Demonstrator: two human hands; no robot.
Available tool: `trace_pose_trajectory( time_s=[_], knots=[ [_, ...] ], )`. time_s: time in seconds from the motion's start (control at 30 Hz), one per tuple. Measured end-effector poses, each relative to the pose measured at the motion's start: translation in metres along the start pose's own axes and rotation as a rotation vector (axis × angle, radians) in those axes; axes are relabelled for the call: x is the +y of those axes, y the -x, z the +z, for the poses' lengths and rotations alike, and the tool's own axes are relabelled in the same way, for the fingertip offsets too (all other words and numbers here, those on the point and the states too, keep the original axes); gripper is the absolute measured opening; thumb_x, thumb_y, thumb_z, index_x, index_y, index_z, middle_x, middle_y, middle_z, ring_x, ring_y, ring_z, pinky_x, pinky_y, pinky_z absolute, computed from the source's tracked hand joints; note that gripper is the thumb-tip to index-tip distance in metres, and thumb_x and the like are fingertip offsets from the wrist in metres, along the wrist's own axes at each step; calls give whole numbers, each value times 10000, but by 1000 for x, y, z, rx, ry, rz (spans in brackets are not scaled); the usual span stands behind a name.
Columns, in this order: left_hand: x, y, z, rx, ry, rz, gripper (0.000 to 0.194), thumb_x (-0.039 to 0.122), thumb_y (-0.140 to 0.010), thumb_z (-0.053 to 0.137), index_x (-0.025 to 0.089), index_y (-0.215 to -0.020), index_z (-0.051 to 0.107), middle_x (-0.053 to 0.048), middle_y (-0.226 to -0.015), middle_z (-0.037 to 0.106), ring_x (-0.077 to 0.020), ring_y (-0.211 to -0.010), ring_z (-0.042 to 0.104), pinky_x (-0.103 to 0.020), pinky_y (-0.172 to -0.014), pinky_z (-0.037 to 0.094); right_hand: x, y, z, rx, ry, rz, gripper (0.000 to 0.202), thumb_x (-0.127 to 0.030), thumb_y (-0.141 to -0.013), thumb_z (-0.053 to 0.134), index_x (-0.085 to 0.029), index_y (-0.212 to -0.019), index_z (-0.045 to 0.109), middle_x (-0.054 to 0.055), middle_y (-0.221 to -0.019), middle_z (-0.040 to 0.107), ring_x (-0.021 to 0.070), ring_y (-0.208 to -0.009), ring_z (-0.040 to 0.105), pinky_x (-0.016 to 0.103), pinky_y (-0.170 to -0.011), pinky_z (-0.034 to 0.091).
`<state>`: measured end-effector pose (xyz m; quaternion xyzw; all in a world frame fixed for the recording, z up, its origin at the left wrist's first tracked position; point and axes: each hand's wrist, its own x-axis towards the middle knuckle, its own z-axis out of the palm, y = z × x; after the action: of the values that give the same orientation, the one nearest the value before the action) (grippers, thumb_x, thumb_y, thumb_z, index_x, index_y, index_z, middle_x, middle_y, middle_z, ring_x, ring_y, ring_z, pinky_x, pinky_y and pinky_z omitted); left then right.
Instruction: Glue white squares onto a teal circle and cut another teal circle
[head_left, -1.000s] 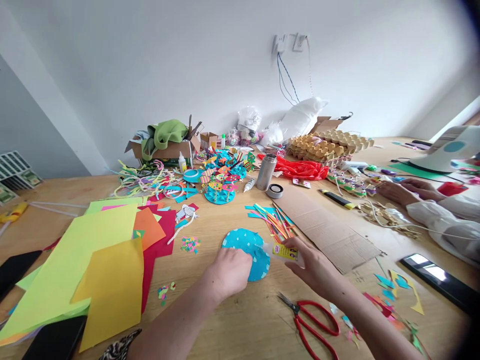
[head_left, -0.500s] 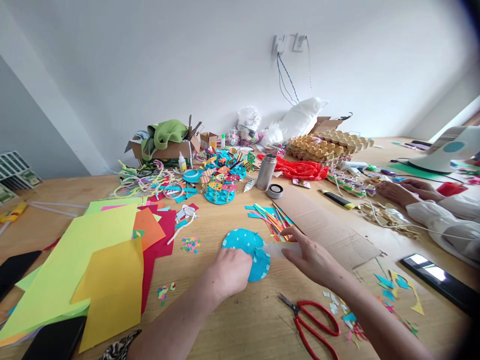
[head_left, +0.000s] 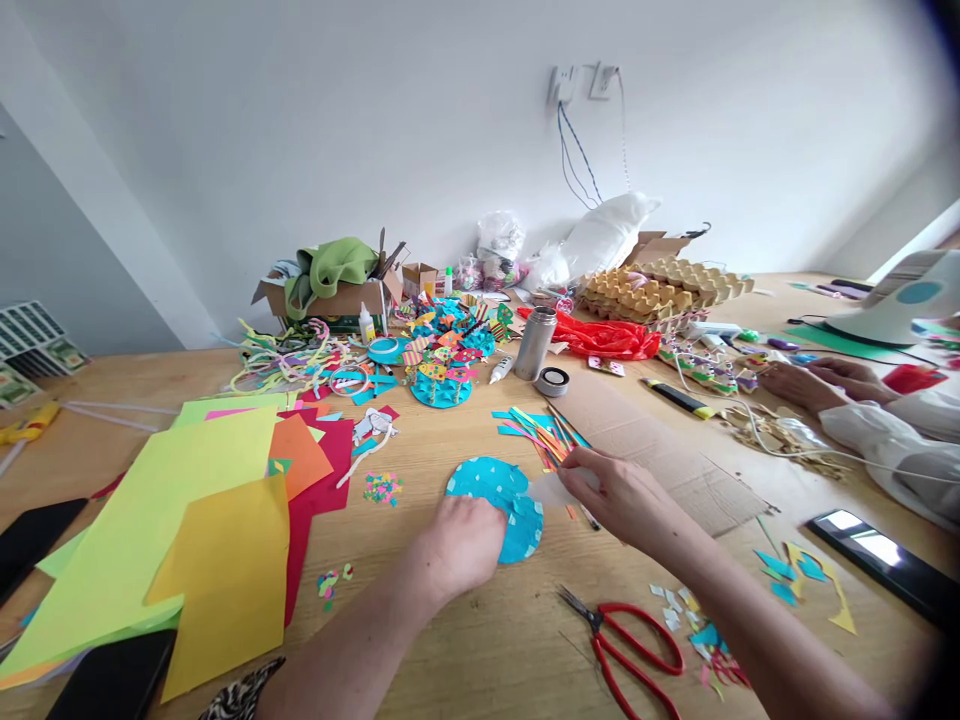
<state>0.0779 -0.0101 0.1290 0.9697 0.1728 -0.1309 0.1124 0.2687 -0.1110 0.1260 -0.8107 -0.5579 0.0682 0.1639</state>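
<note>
Two bare hands of yours reach over a wooden table (head_left: 465, 660), where overlapping coloured paper sheets (head_left: 217, 490) spread at your left and a flat cardboard sheet (head_left: 660, 450) lies beyond your right hand. Your left hand (head_left: 469, 540) is closed like a fist, fingers curled down out of sight against the near left part of the blue disc; you cannot tell from here whether they pinch anything underneath. Your right hand (head_left: 607, 490) is partly closed, palm down, with its thumb and fingers wrapped around the translucent bottle. The blue disc (head_left: 525, 535), dotted with pale patches, lies on the table in front of you, under your left hand. Red-handled scissors (head_left: 598, 622) rest nearer you, to the right of the disc, between your forearms. The translucent bottle (head_left: 551, 489) lies tilted over almost sideways in your grasp, its tip pointing left at the disc's right side; whether it touches is unclear. Thin coloured strips (head_left: 544, 437) sit just past your right hand, and a small pile of confetti (head_left: 382, 488) lies left of the disc.
</note>
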Motion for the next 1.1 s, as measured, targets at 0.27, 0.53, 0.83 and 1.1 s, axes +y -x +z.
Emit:
trace_pose_trajectory(
  time_s=[0.27, 0.53, 0.83, 1.1],
  knots=[
    [1, 0, -2, -11, -2, -9, 327, 39, -783, 424, 106, -954, 694, -174, -932, 715, -308, -924, 680, -392, -791, 540, 4, 6, 23, 48, -57, -184, 264, -278, -876, 459, -202, -1105, 564, 109, -1091, 612, 236, -936, 628, 352, -784, 487],
    [2, 0, -4, -21, 3, -20, 322, 36, -780, 434, 114, -949, 697, -164, -958, 716, -299, -942, 677, -376, -802, 537, 5, 13, 19, -58, 26, -233, 306, -141, -778, 535, -199, -1075, 582, 106, -1079, 604, 260, -1024, 583, 378, -841, 481],
    [2, 2, -1, 8, 8, -18, 348, 17, -781, 413, 109, -974, 687, -164, -931, 720, -308, -940, 680, -400, -808, 540, -1, 19, 14, -42, 14, -374, 492, 18, -685, 464, -231, -1081, 617, 90, -1135, 555, 240, -1101, 529, 377, -908, 451],
    [1, 0, 0, 11, 5, -9, 313, 26, -758, 443, 98, -926, 697, -165, -931, 717, -314, -925, 679, -411, -802, 546, 3, -3, 16, 49, -303, -5, 322, -327, -762, 588, -170, -1039, 631, 55, -872, 650, 184, -683, 621, 291, -607, 483]
  ],
)
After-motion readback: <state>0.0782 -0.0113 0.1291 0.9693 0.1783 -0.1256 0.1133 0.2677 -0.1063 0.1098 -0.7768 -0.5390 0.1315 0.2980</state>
